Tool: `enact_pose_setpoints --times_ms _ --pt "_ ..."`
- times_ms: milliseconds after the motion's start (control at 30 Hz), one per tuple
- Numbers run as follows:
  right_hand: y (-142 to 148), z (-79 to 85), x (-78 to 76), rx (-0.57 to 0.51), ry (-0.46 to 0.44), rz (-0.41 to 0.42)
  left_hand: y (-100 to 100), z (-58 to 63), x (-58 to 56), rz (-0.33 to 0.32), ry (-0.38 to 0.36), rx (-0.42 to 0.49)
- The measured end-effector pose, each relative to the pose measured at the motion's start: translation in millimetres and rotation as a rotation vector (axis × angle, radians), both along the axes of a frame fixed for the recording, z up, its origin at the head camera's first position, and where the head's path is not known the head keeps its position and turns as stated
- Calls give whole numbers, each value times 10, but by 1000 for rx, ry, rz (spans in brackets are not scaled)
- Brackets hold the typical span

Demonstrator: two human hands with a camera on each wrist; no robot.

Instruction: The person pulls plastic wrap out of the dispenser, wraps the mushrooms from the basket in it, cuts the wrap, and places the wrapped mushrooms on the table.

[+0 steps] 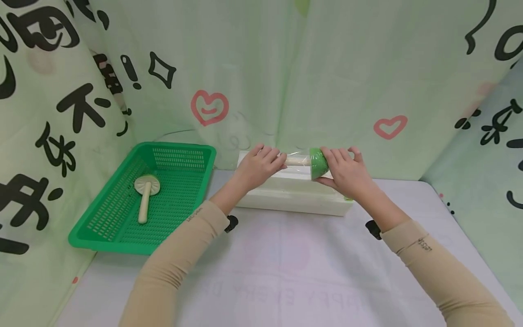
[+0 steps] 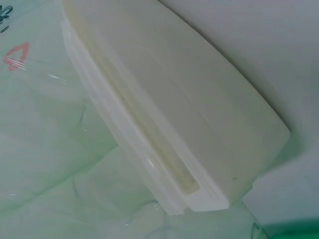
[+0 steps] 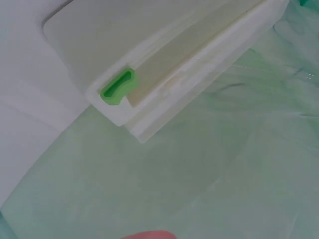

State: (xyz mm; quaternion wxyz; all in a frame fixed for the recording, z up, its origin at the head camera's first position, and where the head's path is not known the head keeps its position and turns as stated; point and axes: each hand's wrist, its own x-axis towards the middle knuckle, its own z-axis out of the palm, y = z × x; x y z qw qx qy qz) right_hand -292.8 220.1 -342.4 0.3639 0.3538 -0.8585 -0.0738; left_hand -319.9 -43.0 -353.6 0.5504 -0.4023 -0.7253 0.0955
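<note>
A toy mushroom with a green cap (image 1: 318, 163) and a cream stem (image 1: 298, 161) lies sideways between my hands, over the white box. My right hand (image 1: 345, 171) grips the cap from the right, thumb below and fingers on top. At the stem's other end my left hand (image 1: 258, 169) curls its fingers round it, hiding that end. Clear film shimmers about the stem. Beneath the hands stands the long white cling film dispenser (image 1: 294, 193), also in the left wrist view. In the right wrist view a green slider (image 3: 119, 87) sits at its end.
On the left a green plastic basket (image 1: 118, 245) holds another toy mushroom (image 1: 145, 204), gills showing. A white cloth covers the table (image 1: 286, 272). Pale green curtains (image 1: 261, 81) with black lettering and red hearts hang behind and at both sides.
</note>
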Motion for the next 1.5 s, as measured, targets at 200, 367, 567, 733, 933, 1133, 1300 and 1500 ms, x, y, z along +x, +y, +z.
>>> enact_pose_setpoints --times_ms 200,367,567,733,933,1133,1300,1500 --pt "10 63 -16 15 11 5 -4 69 8 4 -6 -3" --pt "6 139 4 18 -54 -19 -1 114 -3 -17 2 18" --pt "-39 301 19 17 -104 -40 -25 213 -9 1 -1 58" --pt "-38 342 23 33 -130 -50 -42 258 15 4 -4 36" --pt "-37 377 5 9 -107 -41 -32 308 13 -6 -8 57" --pt "-34 432 -6 13 -75 -32 -29 367 1 -8 -8 68" --pt "-30 483 12 12 -102 -52 -20 419 1 -7 -10 62" --pt "-23 540 14 18 -107 -42 -25 489 8 5 -14 49"
